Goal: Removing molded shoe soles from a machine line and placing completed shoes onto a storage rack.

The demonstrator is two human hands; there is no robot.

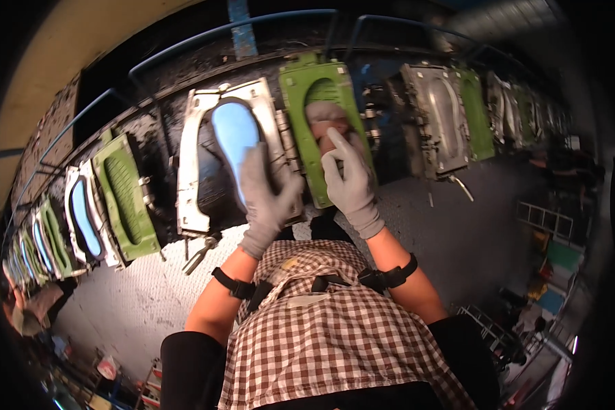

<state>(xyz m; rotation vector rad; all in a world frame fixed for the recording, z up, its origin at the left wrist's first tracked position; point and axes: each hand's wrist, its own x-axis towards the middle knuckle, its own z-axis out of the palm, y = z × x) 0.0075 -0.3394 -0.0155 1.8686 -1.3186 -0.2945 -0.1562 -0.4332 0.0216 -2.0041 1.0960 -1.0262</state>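
Gloved, my right hand [350, 181] lies flat with its fingers stretched up into the cavity of the green mould [321, 116], pressing on the pale grey-pink sole piece [323, 113] seated there; it grips nothing, so the palm can smooth the piece against the mould wall. My left hand [266, 195] spreads open over the lower edge of the blue sole [234, 133] in the silver mould [197, 160] just beside it, steadying it by touch, not clasping. Both moulds stand tilted on the dark line, open faces toward me, among a row of more green and silver moulds.
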